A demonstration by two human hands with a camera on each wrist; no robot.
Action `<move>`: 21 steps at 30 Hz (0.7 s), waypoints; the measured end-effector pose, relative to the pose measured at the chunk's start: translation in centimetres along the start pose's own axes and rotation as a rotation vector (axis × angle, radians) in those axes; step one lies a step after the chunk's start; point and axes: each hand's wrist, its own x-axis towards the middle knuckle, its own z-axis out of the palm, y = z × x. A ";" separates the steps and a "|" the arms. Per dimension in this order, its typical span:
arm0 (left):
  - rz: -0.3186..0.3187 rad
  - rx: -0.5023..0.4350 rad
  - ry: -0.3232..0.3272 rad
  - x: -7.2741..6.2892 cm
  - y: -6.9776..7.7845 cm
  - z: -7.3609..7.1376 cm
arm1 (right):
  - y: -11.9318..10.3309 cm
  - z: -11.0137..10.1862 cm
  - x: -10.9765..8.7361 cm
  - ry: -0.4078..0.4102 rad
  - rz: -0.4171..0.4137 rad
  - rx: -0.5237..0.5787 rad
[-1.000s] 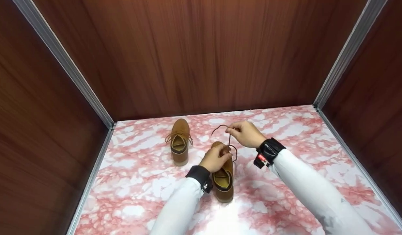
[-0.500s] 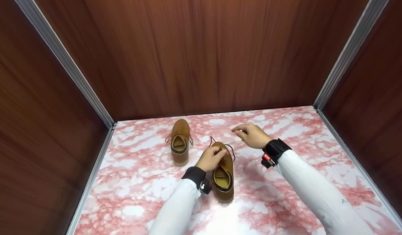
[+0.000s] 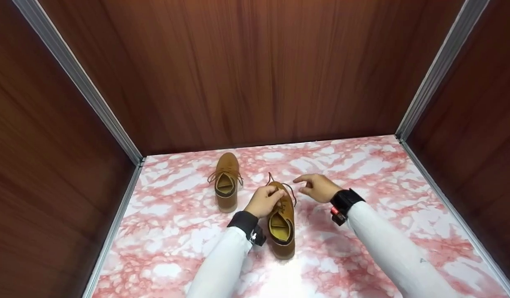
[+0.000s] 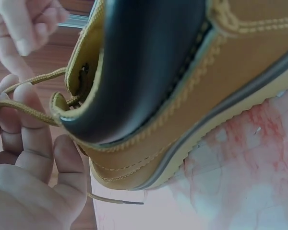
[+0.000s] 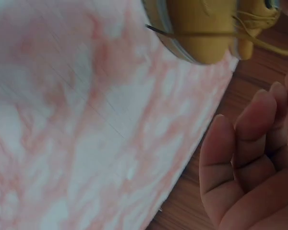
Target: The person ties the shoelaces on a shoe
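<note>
A tan lace-up shoe [image 3: 286, 207] stands on the pink and white marbled surface, toe pointing away from me. My left hand [image 3: 263, 201] is over its front part and pinches the shoelace [image 4: 29, 109] between thumb and fingers. One lace end [image 4: 116, 200] hangs loose below that hand in the left wrist view. Right of the shoe, my right hand [image 3: 319, 187] hovers with nothing in its relaxed fingers. The right wrist view shows its fingers [image 5: 218, 148] apart from a lace [image 5: 206, 34] that crosses the shoe's toe [image 5: 197, 28].
A second tan shoe [image 3: 227, 182], its laces spread to both sides, stands to the left and farther back. Dark wood-grain panels [image 3: 255, 74] with grey metal corner strips [image 3: 439, 74] wall the marbled surface [image 3: 168, 240] at the back and sides.
My right hand has let go of the lace, drawn off to the right, then come down a little. The lace has dropped beside the toe. My left hand stays at the shoe.
</note>
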 end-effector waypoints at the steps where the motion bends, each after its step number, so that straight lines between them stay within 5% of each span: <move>1: -0.001 -0.003 -0.003 0.0 0.0 -0.1 | 0.1 0.5 0.1 -0.008 0.007 -0.004; 11: 0.010 0.001 0.004 0.0 0.0 -0.1 | 1.1 3.8 0.7 0.063 -0.010 0.027; 21: -0.026 -0.120 0.027 0.3 0.1 -0.2 | 0.6 2.9 -0.1 0.115 -0.050 0.000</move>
